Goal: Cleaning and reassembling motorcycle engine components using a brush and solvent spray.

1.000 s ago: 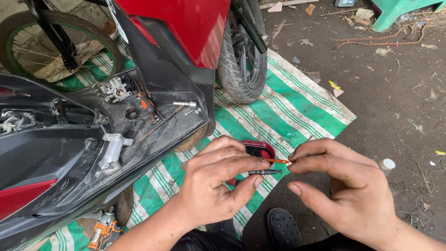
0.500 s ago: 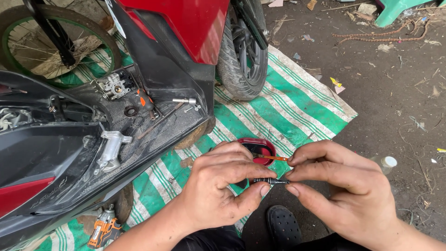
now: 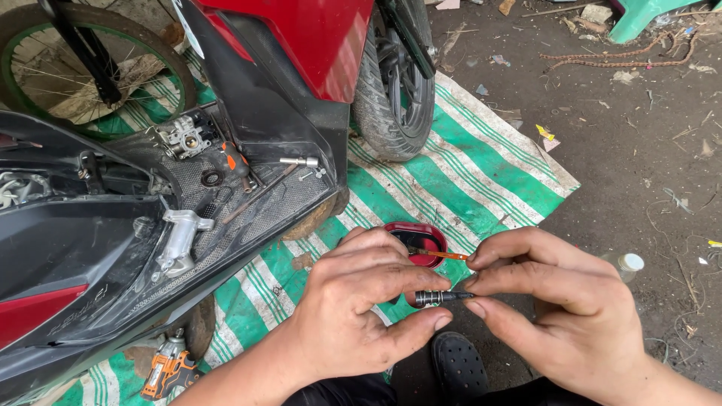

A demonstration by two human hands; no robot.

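Between my two hands I see a small dark metal bit [image 3: 440,298], short and slender, with a banded or knurled collar near its left end and a thinner, pointed tip running toward three o'clock. It lies nearly level, slightly below the middle of the view. Just above it, at about twelve o'clock from the bit, a thin orange-tipped rod [image 3: 444,255] runs almost parallel to it, its left end reaching over a small red tray [image 3: 418,234] with a dark inside that sits on the green-and-white striped tarp [image 3: 481,177].

My left hand [image 3: 361,304] is closed in a pinch on the bit: the forefinger lies over its collar end and the thumb comes up from underneath, at six o'clock of the bit. My right hand [image 3: 575,304] is curled as well, the forefinger and thumb tips meeting the bit's pointed end from three o'clock; the upper finger touches the orange rod's right end. So the bit bridges the two hands, left hand at its nine o'clock, right hand at its three o'clock, both hands grimy.

At ten o'clock from the hands stands a red and black scooter [image 3: 226,150] with its floor panel opened and loose metal parts lying on it; its tyre [image 3: 395,90] rests on the tarp at twelve o'clock. An orange and black power drill [image 3: 169,372] lies at eight o'clock. A black shoe [image 3: 457,368] shows at six o'clock.
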